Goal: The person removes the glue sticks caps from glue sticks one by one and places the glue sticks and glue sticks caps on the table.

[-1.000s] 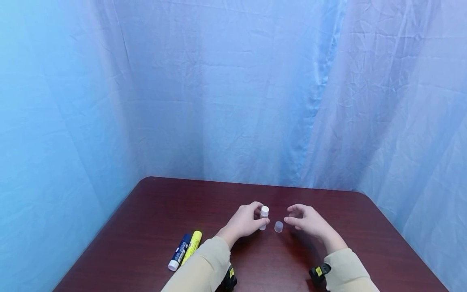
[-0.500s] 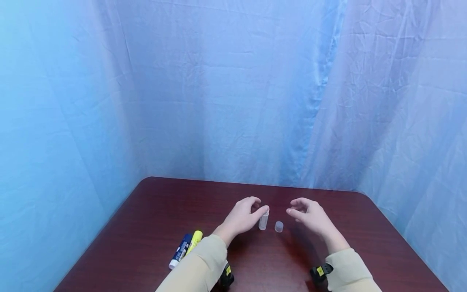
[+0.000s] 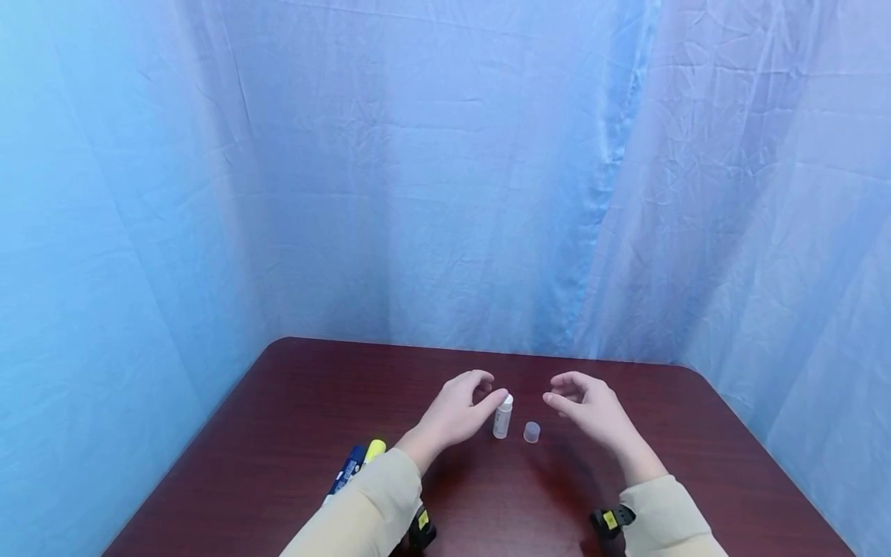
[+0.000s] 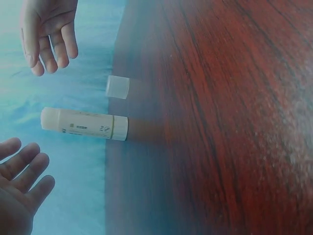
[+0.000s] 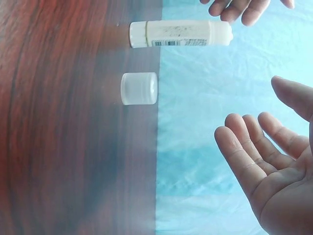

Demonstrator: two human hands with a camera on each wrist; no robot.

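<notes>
We see the left hand (image 3: pixel 459 410) with fingers loosely spread, thumb apart from them, just beside a white cylindrical tube with a printed label (image 3: pixel 502 422). In the head view its thumb tip overlaps the tube's top, but the left wrist view shows a gap between them. The right hand (image 3: pixel 592 406) is likewise spread, fingers slightly bent, raised near a short translucent plastic cap (image 3: pixel 532 432).

We find the tube upright on the dark red-brown wood-grain tabletop (image 3: pixel 313 387), a little right of its middle and well short of the far edge. The cap stands near it, apart, on the side toward the right edge.

Both arms wear cream sleeves (image 3: pixel 668 510), with black wrist devices (image 3: pixel 604 520) at the cuffs. Toward the left edge we see a dark blue tube (image 3: pixel 348 470) and a bright yellow tube (image 3: pixel 376 449) lying side by side, partly hidden by the left sleeve. Beyond the far corners hangs a pale blue cloth curtain (image 3: pixel 445 193).
</notes>
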